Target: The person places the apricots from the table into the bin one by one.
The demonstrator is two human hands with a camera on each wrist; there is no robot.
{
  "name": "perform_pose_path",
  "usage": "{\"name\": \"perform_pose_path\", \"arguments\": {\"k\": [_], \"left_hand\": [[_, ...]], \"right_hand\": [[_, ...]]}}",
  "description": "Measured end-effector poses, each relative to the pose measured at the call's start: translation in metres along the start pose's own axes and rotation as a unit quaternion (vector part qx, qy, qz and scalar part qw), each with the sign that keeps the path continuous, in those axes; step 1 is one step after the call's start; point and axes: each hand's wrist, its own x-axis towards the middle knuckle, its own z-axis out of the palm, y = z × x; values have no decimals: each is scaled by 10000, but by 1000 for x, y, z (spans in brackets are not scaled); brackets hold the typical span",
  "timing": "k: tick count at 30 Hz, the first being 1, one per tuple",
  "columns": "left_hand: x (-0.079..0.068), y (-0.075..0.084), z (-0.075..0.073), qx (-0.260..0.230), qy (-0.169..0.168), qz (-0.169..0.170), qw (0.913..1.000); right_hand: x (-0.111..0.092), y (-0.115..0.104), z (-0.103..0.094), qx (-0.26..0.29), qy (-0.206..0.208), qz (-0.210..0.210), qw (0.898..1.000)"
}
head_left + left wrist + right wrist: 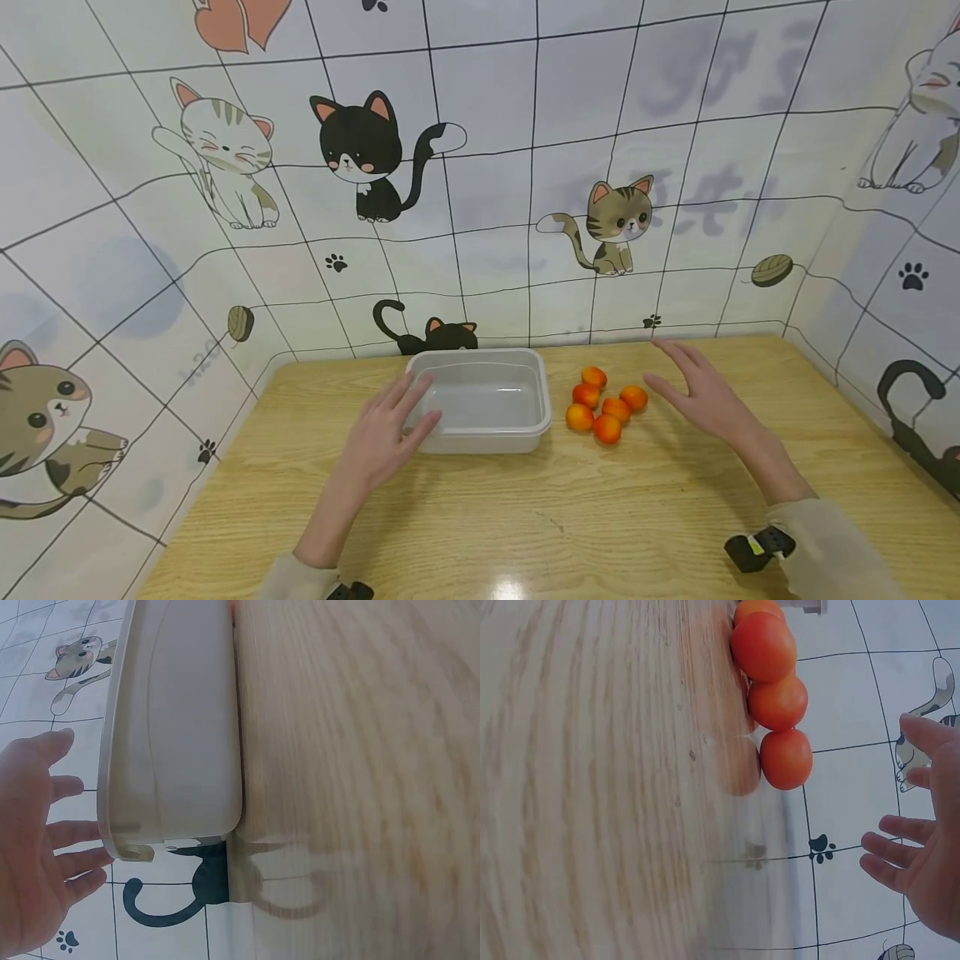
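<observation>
A white, shallow plastic container (480, 443) with rounded corners stands on the wooden table. My left hand (386, 429) is at its left side with the fingers spread. In the left wrist view, the fingers of the left hand (34, 840) come up to the container's rim (105, 750); whether they touch it I cannot tell. Several smooth orange-red fruits, like small tomatoes (607, 428), lie in a loose cluster right of the container. My right hand (708, 400) hovers to their right, its fingers extended and holding nothing. The right wrist view shows a gap between that hand (930, 840) and the nearest fruit (786, 759).
The light wooden table (480, 517) runs up to a wall sheet (495, 192) printed with cats and grid lines. Similar sheets rise at both sides. A black wrist device (759, 548) sits on the right sleeve.
</observation>
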Motion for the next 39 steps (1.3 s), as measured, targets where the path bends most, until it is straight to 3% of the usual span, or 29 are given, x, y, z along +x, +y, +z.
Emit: {"name": "perform_pose_path", "arguments": {"k": [12,20,27,39], "left_hand": [[-4,2,9,-561,-19,290,9980],[-5,3,13,-593,75,483,9970],[-6,5,17,-662,279,779,9944],[-5,7,22,-919,443,832,9913]], "right_hand": [[-2,12,9,319,-84,-40,9994],[-2,17,17,473,-148,-227,9985],[-2,17,22,667,-413,-76,9969],[1,20,31,841,-529,-29,9950]]}}
